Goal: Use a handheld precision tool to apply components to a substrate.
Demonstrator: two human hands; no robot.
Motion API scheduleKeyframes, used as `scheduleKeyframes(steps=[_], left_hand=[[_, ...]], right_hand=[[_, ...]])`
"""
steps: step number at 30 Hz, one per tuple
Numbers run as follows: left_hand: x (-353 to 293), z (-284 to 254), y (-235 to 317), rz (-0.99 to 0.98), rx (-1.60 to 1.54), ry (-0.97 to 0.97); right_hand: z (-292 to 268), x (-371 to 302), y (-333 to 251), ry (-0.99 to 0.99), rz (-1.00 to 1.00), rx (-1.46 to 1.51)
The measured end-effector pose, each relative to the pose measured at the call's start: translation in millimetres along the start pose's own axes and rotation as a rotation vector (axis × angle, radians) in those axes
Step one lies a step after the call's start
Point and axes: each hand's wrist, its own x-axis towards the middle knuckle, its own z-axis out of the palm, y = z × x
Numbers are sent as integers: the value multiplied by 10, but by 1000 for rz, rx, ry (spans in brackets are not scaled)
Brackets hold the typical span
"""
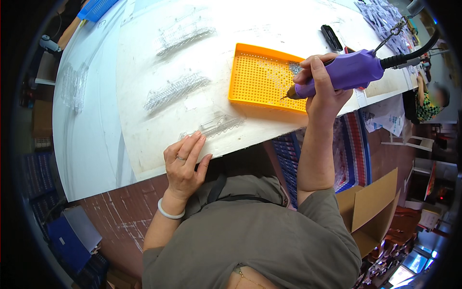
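My right hand (327, 91) is wrapped round a purple electric screwdriver (353, 69). Its thin bit points left and hangs over a yellow perforated basket (243, 99), where small silvery screws (294, 68) lie in the far right part. On the white table, my left hand (185, 161) rests with its fingers stretched out. Those fingertips touch the near left end of a clear plastic strip (219, 126) with a toothed edge. Farther back are two stacks of similar clear pieces, a nearer stack (178, 89) and a farther stack (186, 39).
A chain (395, 30) and a black cable (423, 52) run to the screwdriver's rear. Another clear stack (74, 89) lies at the left. A black object (331, 37) sits behind the basket. An opened cardboard box (373, 207) stands at lower right; another person (428, 103) is at far right.
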Motion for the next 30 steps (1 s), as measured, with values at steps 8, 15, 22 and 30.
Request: scheduleKeyframes(steps=[8,15,22,30], left_hand=[[-9,-11,7,-13,0,4],[-59,-23,-19,-25,-27,24],[0,-67,-16,-82,-111,69],[235,-168,-22,-181,-208,258]], right_hand=[[19,-81,-11,-53,-4,24],[73,-42,-145,-29,-74,111],[413,-139,-452,-223,-170,232],[1083,-552,-450,-525,-74,571]])
